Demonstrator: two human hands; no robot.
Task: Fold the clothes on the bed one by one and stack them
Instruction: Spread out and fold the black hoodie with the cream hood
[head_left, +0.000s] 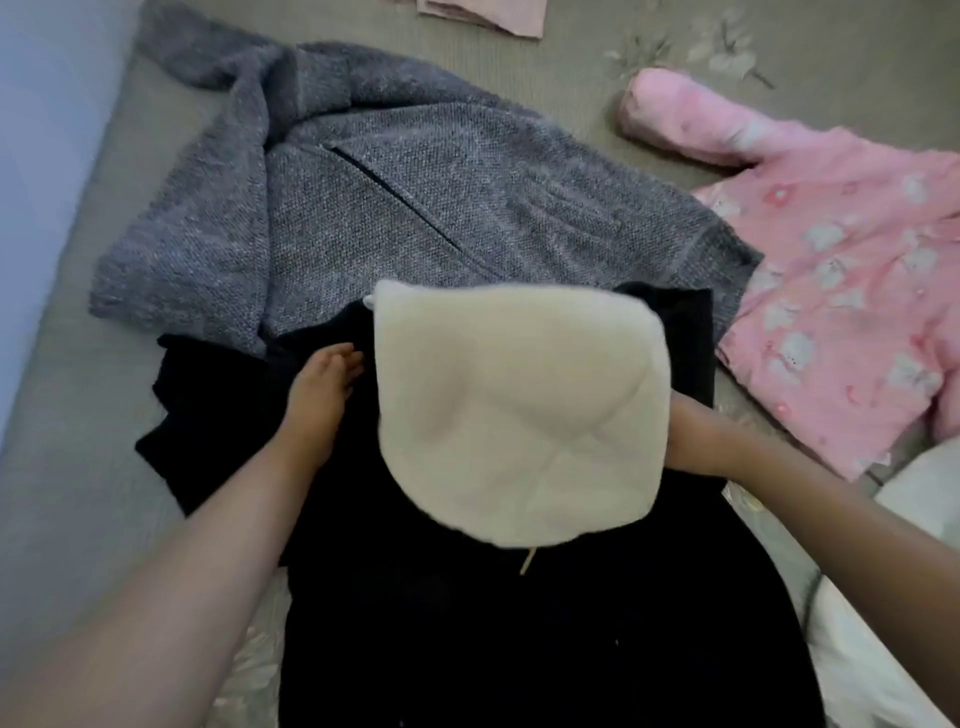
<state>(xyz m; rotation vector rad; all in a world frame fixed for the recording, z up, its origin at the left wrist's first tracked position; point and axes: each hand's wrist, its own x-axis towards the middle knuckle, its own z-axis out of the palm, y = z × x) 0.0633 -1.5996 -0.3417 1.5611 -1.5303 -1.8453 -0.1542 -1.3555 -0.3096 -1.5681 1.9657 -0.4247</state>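
Observation:
A black garment (493, 623) lies spread on the bed in front of me, its cream fleece-lined hood (519, 415) turned flat over its upper part. My left hand (322, 395) rests with straight fingers on the black fabric, just left of the hood. Only the back of my right hand (696, 441) shows at the hood's right edge; its fingers are hidden under the hood. A grey knitted cardigan (415, 208) lies beyond, partly beneath the black garment. A pink flowered jacket (841, 270) lies at the right.
The bed (78, 493) has a grey-green cover with a faint flower print. A folded pale pink cloth (483, 15) lies at the far edge. White bedding (924, 509) bunches at the near right. A blue wall (36, 156) borders the left.

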